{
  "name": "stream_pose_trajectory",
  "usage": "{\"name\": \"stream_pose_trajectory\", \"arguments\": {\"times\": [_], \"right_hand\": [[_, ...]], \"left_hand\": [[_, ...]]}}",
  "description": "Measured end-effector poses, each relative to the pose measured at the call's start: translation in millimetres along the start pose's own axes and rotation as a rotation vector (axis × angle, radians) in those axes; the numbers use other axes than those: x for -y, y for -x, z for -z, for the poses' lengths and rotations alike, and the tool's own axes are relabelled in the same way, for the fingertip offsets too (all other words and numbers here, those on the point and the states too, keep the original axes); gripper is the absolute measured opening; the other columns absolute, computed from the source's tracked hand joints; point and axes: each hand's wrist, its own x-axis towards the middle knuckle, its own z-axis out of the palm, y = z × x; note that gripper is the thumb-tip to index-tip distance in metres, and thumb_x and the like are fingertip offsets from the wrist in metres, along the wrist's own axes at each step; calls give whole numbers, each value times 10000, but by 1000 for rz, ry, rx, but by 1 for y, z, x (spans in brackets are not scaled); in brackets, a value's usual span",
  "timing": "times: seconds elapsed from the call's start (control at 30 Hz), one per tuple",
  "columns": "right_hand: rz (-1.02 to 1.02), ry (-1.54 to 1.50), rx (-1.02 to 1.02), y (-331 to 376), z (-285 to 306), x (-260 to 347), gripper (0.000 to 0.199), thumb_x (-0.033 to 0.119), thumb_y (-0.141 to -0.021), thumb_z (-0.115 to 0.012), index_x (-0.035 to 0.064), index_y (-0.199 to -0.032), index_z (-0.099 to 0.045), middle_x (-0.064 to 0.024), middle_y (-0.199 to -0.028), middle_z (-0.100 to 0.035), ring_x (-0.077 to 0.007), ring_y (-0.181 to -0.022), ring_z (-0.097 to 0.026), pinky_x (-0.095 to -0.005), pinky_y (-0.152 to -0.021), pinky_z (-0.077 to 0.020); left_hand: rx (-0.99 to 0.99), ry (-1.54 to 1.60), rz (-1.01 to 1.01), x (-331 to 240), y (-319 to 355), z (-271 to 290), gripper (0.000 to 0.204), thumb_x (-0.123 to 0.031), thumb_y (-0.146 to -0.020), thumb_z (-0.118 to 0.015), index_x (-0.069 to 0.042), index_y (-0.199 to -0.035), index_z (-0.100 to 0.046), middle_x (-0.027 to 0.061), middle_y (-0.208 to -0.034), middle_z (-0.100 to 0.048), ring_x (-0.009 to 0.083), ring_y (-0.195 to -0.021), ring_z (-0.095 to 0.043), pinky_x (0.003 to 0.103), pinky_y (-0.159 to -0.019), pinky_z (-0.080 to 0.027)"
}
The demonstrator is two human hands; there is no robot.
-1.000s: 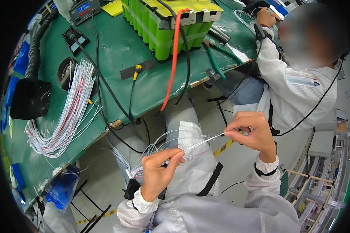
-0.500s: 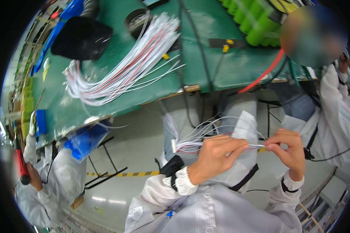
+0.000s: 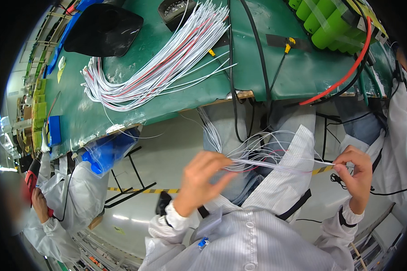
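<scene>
A bundle of thin white wires (image 3: 276, 166) with a red one among them stretches across my lap, many of its strands looping up loosely. My right hand (image 3: 356, 174) pinches the wire ends between thumb and forefinger. At the bundle's other end is my left hand (image 3: 202, 183), slightly blurred, its thumb held apart from its fingers. Those fingertips are at the wires and cover the place where they come together. More loose white strands (image 3: 212, 135) hang just beyond the left hand.
On the green table (image 3: 167, 101) lies a thick bundle of white and red wires (image 3: 163, 58). Near it are a black hood (image 3: 104, 29), black cables (image 3: 253, 31), green cylindrical cells (image 3: 325, 31) and a red cable (image 3: 343, 81). At left, a co-worker's hand (image 3: 40, 205) holds a red-and-black tool.
My left hand has slid left along the wires, its thumb coming away from the fingers. My right hand has moved right, still pinching the ends. The view has shifted slightly.
</scene>
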Motion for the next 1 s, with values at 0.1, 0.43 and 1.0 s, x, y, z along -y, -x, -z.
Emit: {"name": "stream_pose_trajectory", "arguments": {"times": [0.1, 0.43, 1.0], "right_hand": [[-26, 7, -44, 1, 7, -4, 67, 9, -741, -727, -15, -796, -696, -54, -713, -620, -135, -645, -550, -271, -595, -402], [-1, 88, -70, 6, 25, -14, 77, 43, -794, -711, -13, -819, -665, -47, -732, -595, -138, -690, -526, -275, -659, -387], [-138, 139, -125, 5, 51, -43, 96, 57, -884, -685, -13, -853, -627, -16, -790, -526, -113, -761, -468, -250, -724, -358]], "left_hand": [[95, -155, 108, 13, 10, 13, 424, -150, -693, -891, -39, -1068, -729, 99, -1043, -690, 311, -922, -661, 392, -789, -545], [151, -264, 162, 35, 23, 0, 509, -145, -685, -888, -42, -1153, -717, 91, -1099, -686, 303, -960, -683, 394, -795, -563], [212, -207, 62, 52, 19, 9, 484, -193, -648, -907, -51, -1083, -753, 77, -1066, -743, 263, -924, -703, 355, -789, -575]]}}
